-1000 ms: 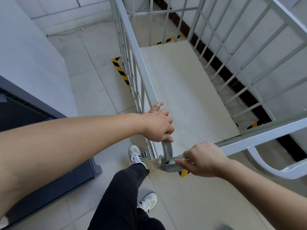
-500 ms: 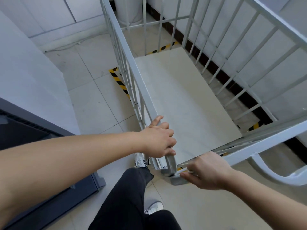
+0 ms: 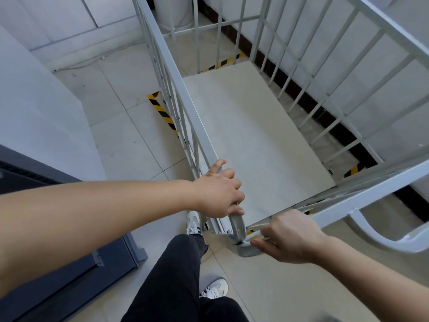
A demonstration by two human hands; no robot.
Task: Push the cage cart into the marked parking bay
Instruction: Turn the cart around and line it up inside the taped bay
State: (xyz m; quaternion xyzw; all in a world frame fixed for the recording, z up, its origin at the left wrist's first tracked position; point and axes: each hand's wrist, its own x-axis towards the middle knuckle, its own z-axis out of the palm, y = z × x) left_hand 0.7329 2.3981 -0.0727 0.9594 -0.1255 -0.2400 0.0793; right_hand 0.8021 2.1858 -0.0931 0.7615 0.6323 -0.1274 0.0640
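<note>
2 bare hands hold the cage cart (image 3: 255, 126) at its near corner: the left hand (image 3: 218, 196) wraps its fingers around the left side rail, the right hand (image 3: 290, 238) clamps the near rail. Its pale deck sits over the tiled floor (image 3: 130, 145), between yellow-black tape strips (image 3: 162, 112), close to the right wall's dark skirting (image 3: 325, 117).

Bare forearms without sleeves, black trousers (image 3: 176, 277), white sneakers (image 3: 193, 222) with dark side stripes
</note>
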